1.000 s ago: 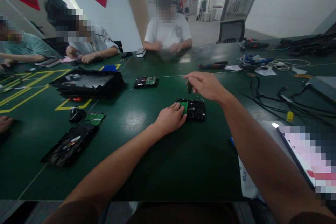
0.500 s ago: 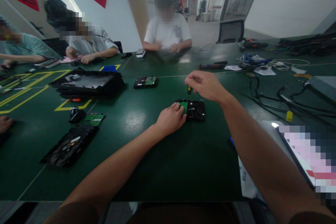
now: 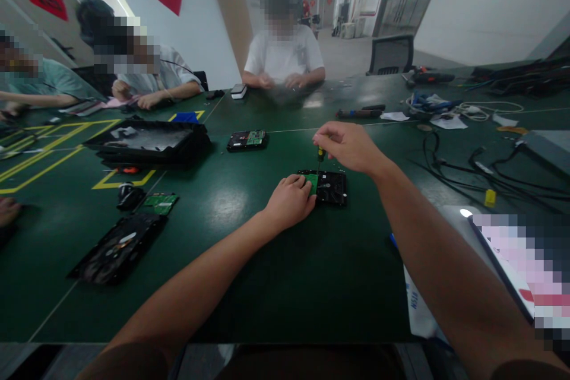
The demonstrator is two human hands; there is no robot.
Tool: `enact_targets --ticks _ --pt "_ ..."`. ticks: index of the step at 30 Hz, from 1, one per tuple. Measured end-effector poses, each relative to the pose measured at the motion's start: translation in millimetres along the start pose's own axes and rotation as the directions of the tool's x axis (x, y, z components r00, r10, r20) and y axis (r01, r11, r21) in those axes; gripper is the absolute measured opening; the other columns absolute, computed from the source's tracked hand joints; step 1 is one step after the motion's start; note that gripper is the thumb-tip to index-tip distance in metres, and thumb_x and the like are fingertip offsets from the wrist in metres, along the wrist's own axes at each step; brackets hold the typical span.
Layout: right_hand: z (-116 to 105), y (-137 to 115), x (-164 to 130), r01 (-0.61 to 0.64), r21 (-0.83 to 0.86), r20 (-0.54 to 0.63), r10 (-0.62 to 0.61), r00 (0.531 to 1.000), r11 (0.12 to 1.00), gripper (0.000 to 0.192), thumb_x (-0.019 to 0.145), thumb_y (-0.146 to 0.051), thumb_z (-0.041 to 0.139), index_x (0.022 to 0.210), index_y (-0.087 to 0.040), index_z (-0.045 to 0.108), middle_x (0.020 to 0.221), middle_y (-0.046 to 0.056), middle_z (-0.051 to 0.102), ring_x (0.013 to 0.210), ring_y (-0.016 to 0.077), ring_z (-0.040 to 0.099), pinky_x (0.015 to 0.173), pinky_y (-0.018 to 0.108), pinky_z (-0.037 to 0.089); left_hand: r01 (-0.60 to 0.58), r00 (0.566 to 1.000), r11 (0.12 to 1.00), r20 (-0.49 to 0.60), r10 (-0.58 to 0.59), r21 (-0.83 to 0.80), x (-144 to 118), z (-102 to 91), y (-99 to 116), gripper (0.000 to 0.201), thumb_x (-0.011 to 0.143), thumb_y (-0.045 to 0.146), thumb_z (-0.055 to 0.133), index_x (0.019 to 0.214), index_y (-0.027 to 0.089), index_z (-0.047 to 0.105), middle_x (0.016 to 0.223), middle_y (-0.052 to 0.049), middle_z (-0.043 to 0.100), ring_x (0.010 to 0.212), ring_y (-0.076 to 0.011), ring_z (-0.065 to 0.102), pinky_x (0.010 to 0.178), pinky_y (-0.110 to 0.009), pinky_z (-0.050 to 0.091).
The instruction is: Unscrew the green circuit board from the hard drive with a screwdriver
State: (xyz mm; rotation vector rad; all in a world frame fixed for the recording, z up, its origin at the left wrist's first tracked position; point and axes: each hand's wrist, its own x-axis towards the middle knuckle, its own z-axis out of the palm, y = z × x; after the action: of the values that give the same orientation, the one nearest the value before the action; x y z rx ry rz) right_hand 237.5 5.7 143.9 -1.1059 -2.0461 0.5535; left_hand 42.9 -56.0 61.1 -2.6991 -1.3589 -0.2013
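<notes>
A black hard drive [image 3: 332,187] with a green circuit board [image 3: 313,179] lies flat on the dark green table in front of me. My left hand [image 3: 291,197] grips its left end, fingers over the board and thumb at the near edge. Pinched in my right hand [image 3: 341,141] is a small screwdriver [image 3: 320,154] with a yellow and black handle. It stands nearly upright, its shaft pointing down at the drive beside the board's edge. The exact spot its tip touches is too small to make out. Several tiny screws lie just behind the drive.
Further left are another drive [image 3: 247,139], a black tray [image 3: 149,142], a loose green board [image 3: 161,203] and a larger black drive [image 3: 118,248]. Black cables [image 3: 463,169] and a screen [image 3: 512,267] occupy the right. Several people sit across the table.
Both hands, the screwdriver and the hard drive keep nearly the same places. The person opposite has shifted their hands slightly.
</notes>
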Motion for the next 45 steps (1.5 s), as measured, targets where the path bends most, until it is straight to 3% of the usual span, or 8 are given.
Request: enact_targets --ticks 15,22,28,34,40,45 --pt "1.0 -2.5 -0.3 0.002 0.028 -0.019 -0.002 1.0 1.0 0.032 0.097 -0.048 0.06 0.097 -0.02 0.074 0.082 0.004 0.072 0.063 0.015 0.063 0.065 0.03 0.047 -0.036 0.997 0.998 -0.073 0.033 -0.05 1.9 12.0 -9.8 0.034 0.102 0.04 0.049 0.115 0.016 0.07 0.113 -0.014 0.07 0.121 -0.0302 0.061 0.102 -0.044 0.051" --pt "-1.4 7.2 4.1 -0.104 0.119 0.04 0.1 0.994 0.987 0.038 0.102 -0.045 0.048 0.109 -0.019 0.075 0.065 0.003 0.066 0.056 0.0151 0.06 0.058 0.031 0.045 -0.005 0.998 1.0 -0.069 0.003 -0.031 1.0 14.0 -7.5 0.036 0.103 0.041 0.047 0.115 0.016 0.07 0.116 -0.014 0.071 0.121 -0.0292 0.063 0.102 -0.043 0.052" --pt "0.0 9.2 4.8 -0.151 0.09 -0.048 0.156 0.987 0.984 0.028 0.095 -0.045 0.063 0.091 -0.018 0.07 0.072 0.005 0.068 0.063 0.0162 0.062 0.057 0.03 0.045 0.007 0.998 1.0 -0.07 -0.008 -0.018 -0.2 10.3 -5.4 0.034 0.103 0.04 0.047 0.113 0.016 0.069 0.115 -0.013 0.071 0.119 -0.028 0.064 0.1 -0.042 0.054" --pt "4.5 9.7 5.1 -0.117 0.221 -0.014 0.124 0.992 0.968 0.028 0.096 -0.048 0.063 0.098 -0.021 0.069 0.087 0.006 0.073 0.06 0.0131 0.06 0.052 0.028 0.045 0.02 0.997 1.0 -0.071 -0.02 -0.002 -0.3 10.2 -4.4 0.033 0.103 0.04 0.046 0.113 0.017 0.068 0.115 -0.012 0.071 0.117 -0.027 0.064 0.099 -0.041 0.054" --pt "5.3 11.5 7.2 -0.161 0.371 0.062 0.149 0.987 0.915 0.033 0.1 -0.049 0.055 0.105 -0.02 0.072 0.077 0.005 0.069 0.059 0.015 0.063 0.051 0.028 0.048 0.022 0.997 1.0 -0.071 -0.022 -0.001 -0.2 11.3 -3.9 0.032 0.103 0.039 0.047 0.113 0.017 0.068 0.115 -0.012 0.071 0.118 -0.0278 0.064 0.099 -0.042 0.053" --pt "2.1 11.2 5.6 -0.134 0.23 0.018 0.134 0.991 0.964 0.031 0.097 -0.048 0.062 0.103 -0.02 0.074 0.072 0.003 0.067 0.059 0.0134 0.059 0.05 0.026 0.043 0.026 0.997 1.0 -0.068 -0.026 0.004 -0.8 9.6 -2.8 0.031 0.102 0.039 0.049 0.115 0.018 0.068 0.116 -0.012 0.07 0.117 -0.0276 0.064 0.098 -0.042 0.053"
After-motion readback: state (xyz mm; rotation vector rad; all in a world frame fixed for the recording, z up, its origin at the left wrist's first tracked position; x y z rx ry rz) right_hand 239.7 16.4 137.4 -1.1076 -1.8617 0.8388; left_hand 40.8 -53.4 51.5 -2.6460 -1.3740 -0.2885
